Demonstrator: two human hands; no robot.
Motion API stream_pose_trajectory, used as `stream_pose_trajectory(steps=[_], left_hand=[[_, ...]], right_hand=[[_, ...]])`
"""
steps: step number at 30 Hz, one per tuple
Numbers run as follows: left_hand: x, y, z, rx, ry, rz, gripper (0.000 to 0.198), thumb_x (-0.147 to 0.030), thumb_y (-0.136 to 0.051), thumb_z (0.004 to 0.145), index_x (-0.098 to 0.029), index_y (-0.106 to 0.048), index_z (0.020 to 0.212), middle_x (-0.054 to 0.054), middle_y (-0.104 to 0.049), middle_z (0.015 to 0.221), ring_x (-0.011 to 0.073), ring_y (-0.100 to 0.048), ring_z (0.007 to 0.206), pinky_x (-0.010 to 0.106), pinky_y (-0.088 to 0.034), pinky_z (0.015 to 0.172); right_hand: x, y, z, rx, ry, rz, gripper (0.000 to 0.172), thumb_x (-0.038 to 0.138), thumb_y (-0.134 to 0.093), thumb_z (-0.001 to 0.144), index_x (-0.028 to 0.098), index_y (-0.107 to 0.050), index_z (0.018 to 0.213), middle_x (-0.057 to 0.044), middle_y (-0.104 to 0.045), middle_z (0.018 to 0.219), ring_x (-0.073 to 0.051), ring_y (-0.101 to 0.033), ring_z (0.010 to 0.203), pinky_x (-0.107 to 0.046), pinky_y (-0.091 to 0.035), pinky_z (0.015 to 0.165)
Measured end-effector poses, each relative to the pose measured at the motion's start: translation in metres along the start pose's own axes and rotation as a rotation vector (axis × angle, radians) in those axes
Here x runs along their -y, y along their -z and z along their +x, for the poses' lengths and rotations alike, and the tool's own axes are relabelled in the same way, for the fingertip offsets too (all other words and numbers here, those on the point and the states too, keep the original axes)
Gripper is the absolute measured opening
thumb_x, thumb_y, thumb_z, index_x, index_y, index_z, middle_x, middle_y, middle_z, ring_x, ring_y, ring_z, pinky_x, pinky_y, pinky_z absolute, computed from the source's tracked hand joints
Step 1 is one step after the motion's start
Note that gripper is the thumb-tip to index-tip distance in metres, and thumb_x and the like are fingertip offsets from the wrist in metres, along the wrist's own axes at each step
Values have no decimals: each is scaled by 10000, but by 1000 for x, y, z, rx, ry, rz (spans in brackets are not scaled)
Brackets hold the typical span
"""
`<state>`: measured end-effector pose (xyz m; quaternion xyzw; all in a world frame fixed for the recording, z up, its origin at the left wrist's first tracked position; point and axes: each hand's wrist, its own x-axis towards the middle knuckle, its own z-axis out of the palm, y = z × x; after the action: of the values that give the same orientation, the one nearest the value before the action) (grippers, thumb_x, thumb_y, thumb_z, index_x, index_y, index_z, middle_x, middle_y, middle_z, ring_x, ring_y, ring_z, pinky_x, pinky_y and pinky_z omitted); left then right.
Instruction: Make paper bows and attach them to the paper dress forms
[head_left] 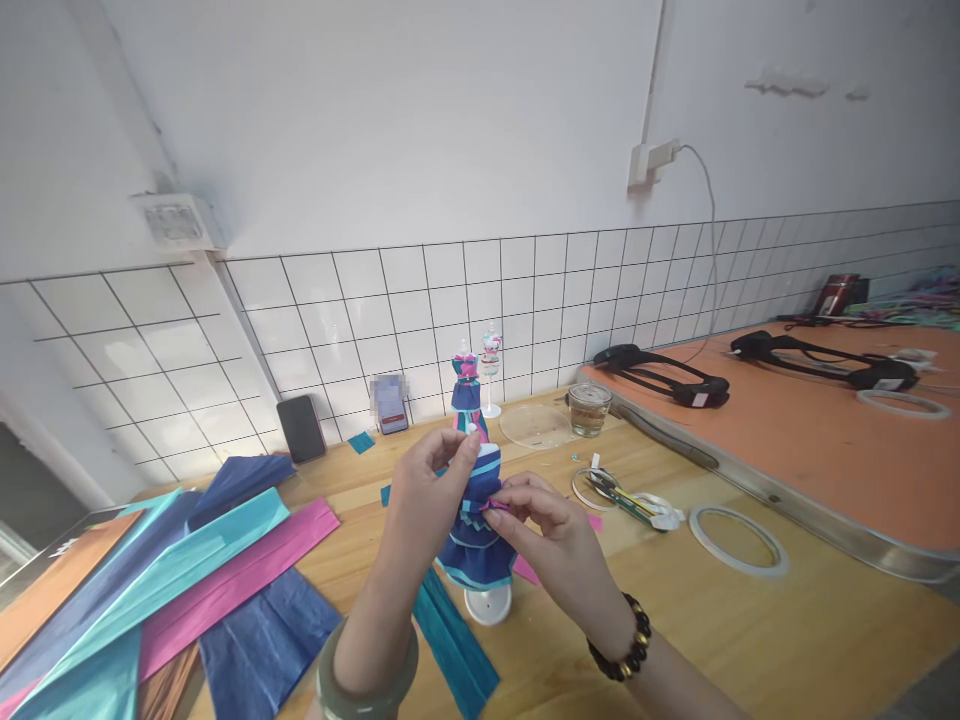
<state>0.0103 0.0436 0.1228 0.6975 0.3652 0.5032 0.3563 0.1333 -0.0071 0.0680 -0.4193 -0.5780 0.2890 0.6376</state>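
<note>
A small white dress form stands in front of me, wearing a tiered blue paper dress [480, 565] with light-blue trim; its round white base [488, 606] shows below the hem. My left hand [431, 490] is closed, thumb and fingers pinching the form's top by the white neck knob. At the waist, my right hand [551, 530] pinches a small pink paper piece [496, 504] against the dress front. Its exact shape is partly hidden by the fingertips. Behind, another dressed form [466, 395] in blue and pink stands near a third, paler form [491, 352].
Blue, turquoise, pink and orange paper sheets [240, 565] lie at left. A teal strip [456, 640] lies below my hands. Rightward are a cutter [634, 500], tape rolls [739, 540] and a glass of water [589, 410]. Two phones [301, 428] lean against the wall; black headgear [664, 375] rests on an orange surface.
</note>
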Motion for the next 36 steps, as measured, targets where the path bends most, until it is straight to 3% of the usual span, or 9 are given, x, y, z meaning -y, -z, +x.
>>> stream_pose_trajectory(steps=[17, 36], left_hand=[[1, 1, 0, -2, 11, 2, 235, -387, -538, 786, -164, -579, 725, 17, -604, 690, 137, -544, 651, 218, -423, 556], [0, -1, -1, -24, 20, 5, 237, -396, -553, 773, -170, -590, 714, 3, -589, 658, 131, -542, 632, 220, -423, 566]], right_hand=[[-10, -9, -7, -166, -152, 129, 161, 319, -675, 694, 172, -613, 708, -15, -582, 674, -154, -537, 671, -283, -463, 619], [-6, -17, -3, -236, -84, -44, 119, 303, -628, 733, 188, -603, 714, -11, -617, 674, -147, -535, 656, -261, -459, 630]])
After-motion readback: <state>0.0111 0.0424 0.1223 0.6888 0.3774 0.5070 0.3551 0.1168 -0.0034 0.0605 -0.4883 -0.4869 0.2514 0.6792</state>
